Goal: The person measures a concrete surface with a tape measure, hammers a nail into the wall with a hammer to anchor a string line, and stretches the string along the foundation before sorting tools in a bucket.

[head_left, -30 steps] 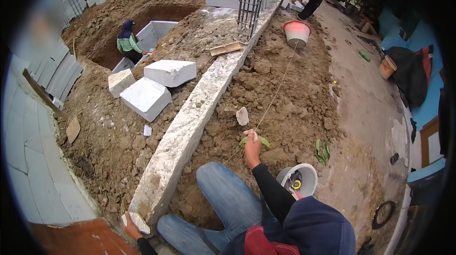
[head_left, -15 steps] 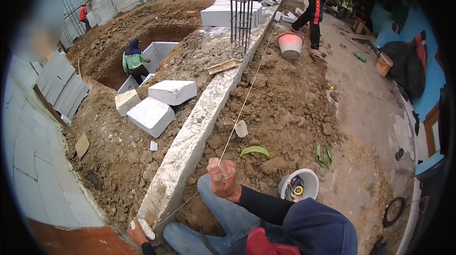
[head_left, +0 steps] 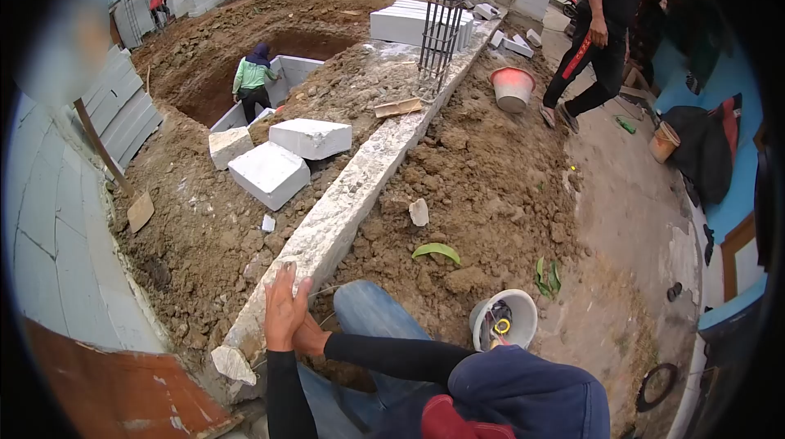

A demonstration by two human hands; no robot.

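Observation:
My left hand [head_left: 282,311] is over the near part of a long pale concrete beam [head_left: 347,212], its fingers stretched out and pointing along it. Pressed close on its right is my right hand [head_left: 311,336], mostly covered by the left, so its grip is hidden. A thin string [head_left: 325,290] loops slackly beside the hands, between the beam and my bent knee [head_left: 368,308]. At the beam's near end rests a rough white block fragment [head_left: 234,364], with neither hand on it.
A bucket of tools [head_left: 523,318] stands right of my leg. Large white blocks [head_left: 270,173] lie left of the beam. Farther off are a rebar column [head_left: 444,18], a red-rimmed bucket [head_left: 513,91], a person walking [head_left: 605,22], and a person in a pit [head_left: 252,79].
My left hand has left the white fragment, and my right hand has come down and left to meet it. The string, previously stretched along the beam, is slack. The walking person has moved right.

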